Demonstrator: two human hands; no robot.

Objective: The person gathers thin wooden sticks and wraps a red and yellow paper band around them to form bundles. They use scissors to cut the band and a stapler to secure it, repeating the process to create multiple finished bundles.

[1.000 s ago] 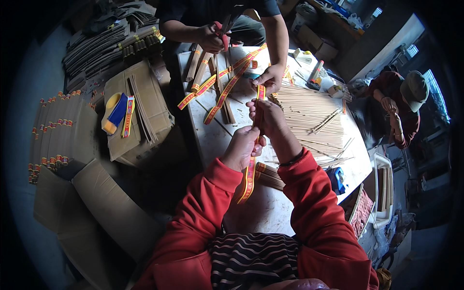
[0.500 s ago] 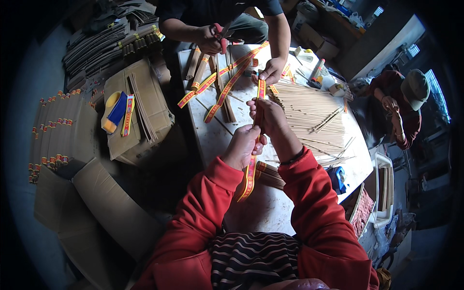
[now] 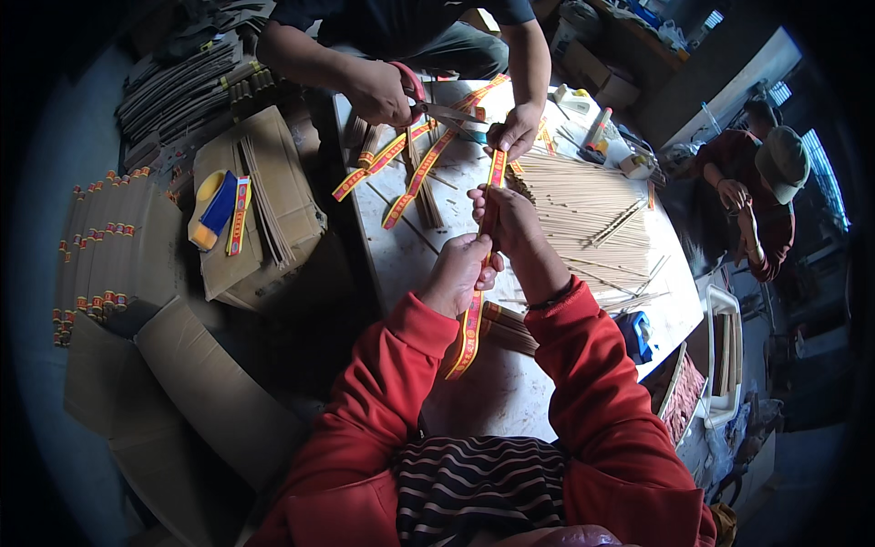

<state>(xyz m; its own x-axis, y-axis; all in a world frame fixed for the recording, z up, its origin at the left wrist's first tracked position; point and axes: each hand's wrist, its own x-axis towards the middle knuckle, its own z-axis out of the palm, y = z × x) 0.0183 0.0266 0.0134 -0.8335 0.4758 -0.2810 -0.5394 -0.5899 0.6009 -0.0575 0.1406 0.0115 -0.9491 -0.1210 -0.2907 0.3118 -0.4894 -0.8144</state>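
Both of my hands grip one long red and yellow paper strip [image 3: 470, 334] above the table. My left hand [image 3: 458, 276] is closed on its lower part, and the loose end hangs toward me. Just above it, my right hand [image 3: 511, 219] is closed on the same strip. A co-worker's hand [image 3: 516, 130] pinches its far end. The co-worker's other hand [image 3: 378, 92] holds red-handled scissors [image 3: 443, 110], blades spread and pointing toward that end. To the right of my right hand lies a broad layer of thin brown sticks [image 3: 592, 210].
More printed strips [image 3: 424, 180] and stick bundles lie across the white table [image 3: 437, 401]. At left, a cardboard box [image 3: 305, 196] carries sticks and a tape roll [image 3: 211, 199]; banded bundles [image 3: 105, 232] stack beyond. A blue tool [image 3: 636, 335] sits at right. Another person [image 3: 756, 191] sits further right.
The co-worker's scissors have moved right and toward me, their blades now spread near the strip's far end. My hands have hardly moved.
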